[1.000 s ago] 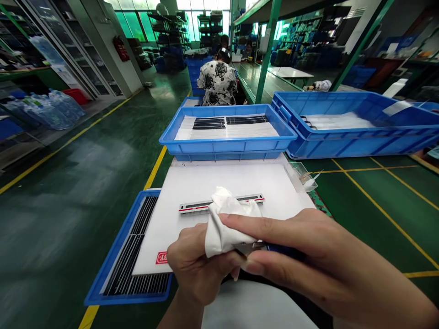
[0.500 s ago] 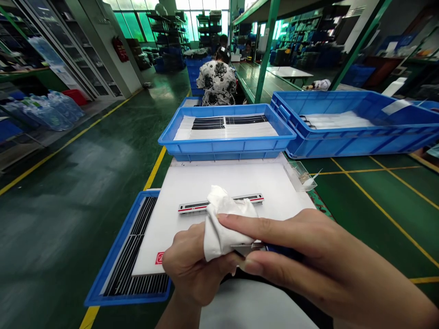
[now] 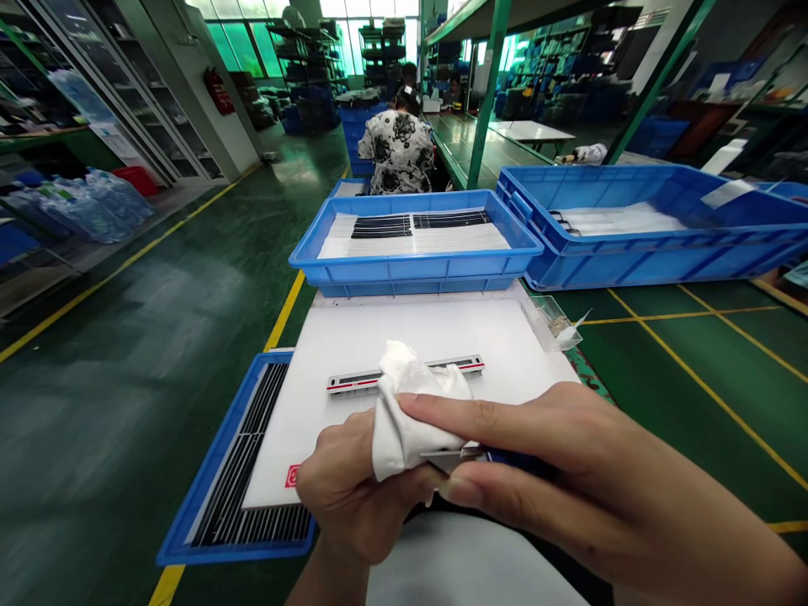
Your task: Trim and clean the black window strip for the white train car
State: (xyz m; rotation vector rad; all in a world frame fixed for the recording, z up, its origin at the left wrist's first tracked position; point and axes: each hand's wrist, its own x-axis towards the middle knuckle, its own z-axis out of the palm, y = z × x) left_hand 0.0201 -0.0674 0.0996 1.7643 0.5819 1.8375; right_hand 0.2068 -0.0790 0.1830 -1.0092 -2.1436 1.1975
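My left hand [image 3: 350,488] is closed around a bunched white cloth [image 3: 413,421], which covers most of its fingers. My right hand [image 3: 536,454] grips a utility knife [image 3: 454,457] with a metal blade and a dark blue handle. The blade lies against the lower edge of the cloth, beside the left thumb. My right index finger is stretched over the cloth and touches it. Just beyond the hands, a slim silver strip [image 3: 353,383] shaped like a model train car, with dark windows and a red line, rests on the white board [image 3: 404,324]. The cloth hides its middle.
A blue tray [image 3: 404,268] with white and black strips stands behind the board. A lower blue tray [image 3: 165,551] holds dark strips at left. A large blue bin [image 3: 631,265] is at right, near a small clear box [image 3: 555,324]. A person [image 3: 399,147] sits ahead.
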